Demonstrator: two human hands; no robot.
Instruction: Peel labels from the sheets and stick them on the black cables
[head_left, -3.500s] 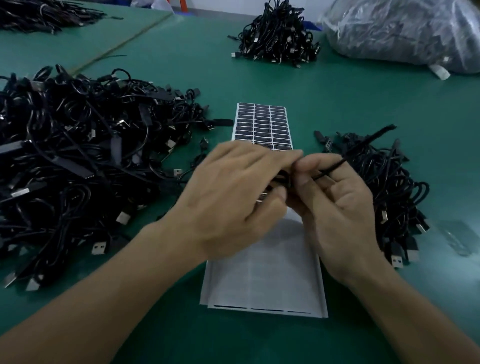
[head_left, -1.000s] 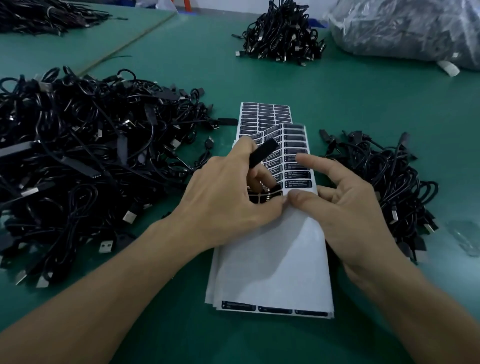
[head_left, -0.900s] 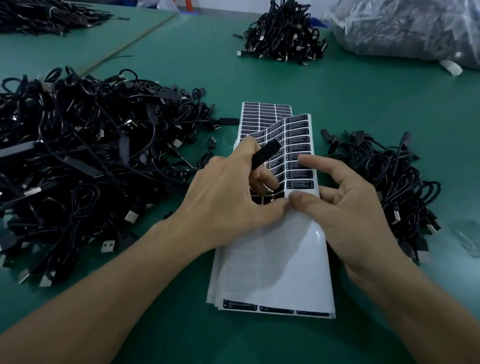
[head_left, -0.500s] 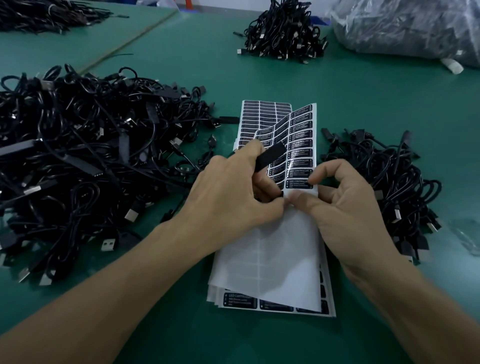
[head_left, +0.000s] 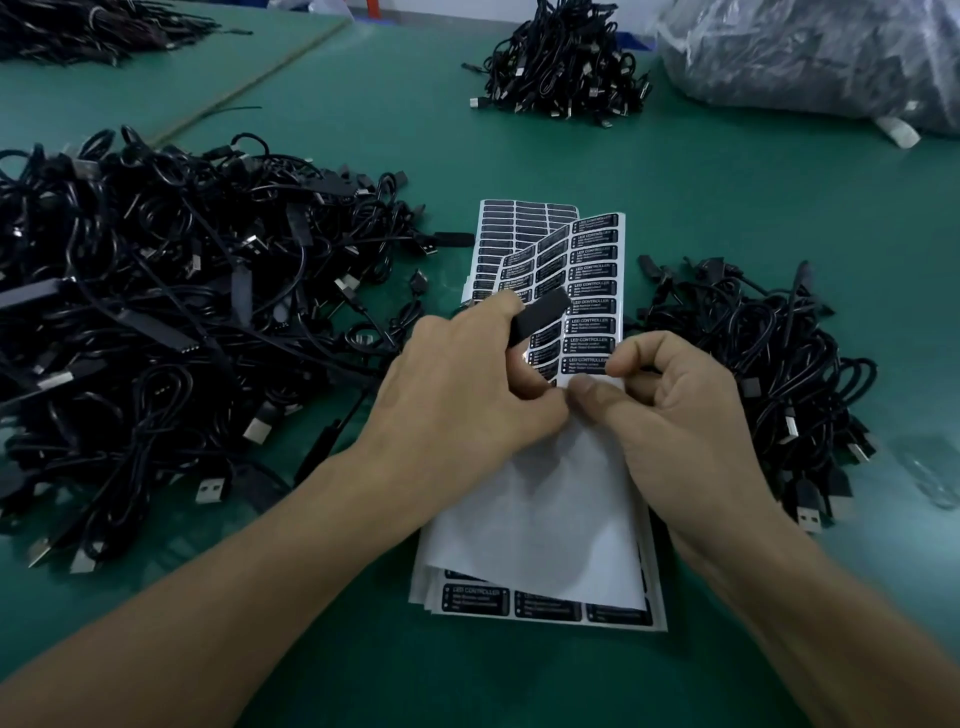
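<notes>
My green bench carries one plastic bag far right and four heaps of black cables: the big left heap, the right heap, the far heap and the corner heap. Between the near heaps lies one stack of sheets, its top sheet lifted. My hands meet over it: left hand grips one cable block, right hand pinches the top sheet by its lowest labels, three columns, each reading LED CONTROLLER

We see the label sheets on the table, a big cable heap left, a smaller heap right, another pile behind.
</notes>
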